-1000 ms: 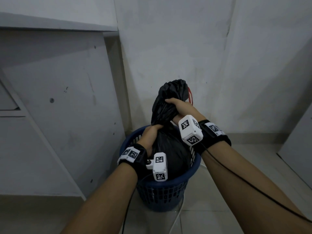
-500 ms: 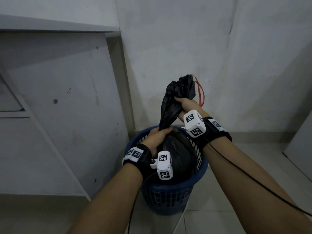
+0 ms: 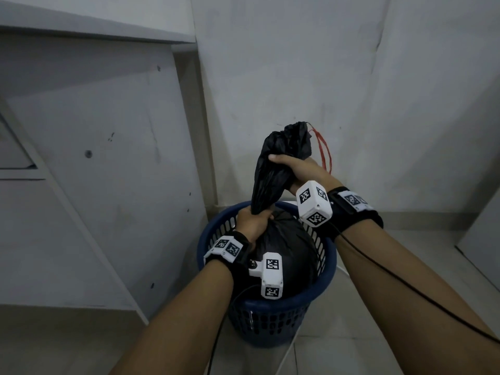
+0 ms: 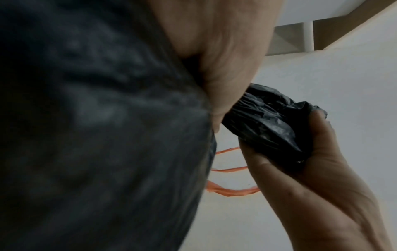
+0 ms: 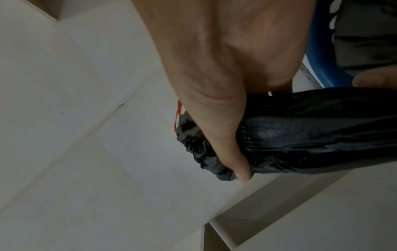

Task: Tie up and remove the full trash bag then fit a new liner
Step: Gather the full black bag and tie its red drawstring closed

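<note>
Raised higher at frame centre, the right hand (image 3: 303, 171) grips the trash bag (image 3: 286, 247) neck while the left hand (image 3: 251, 226) clamps its base for tying.

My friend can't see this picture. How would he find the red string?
Find the blue basket on the floor, in the corner of the grey walls. A black bag fills it, and its gathered neck rises to the right hand. The string hangs in thin red loops from the bag's top, the only bright thing there.
</note>
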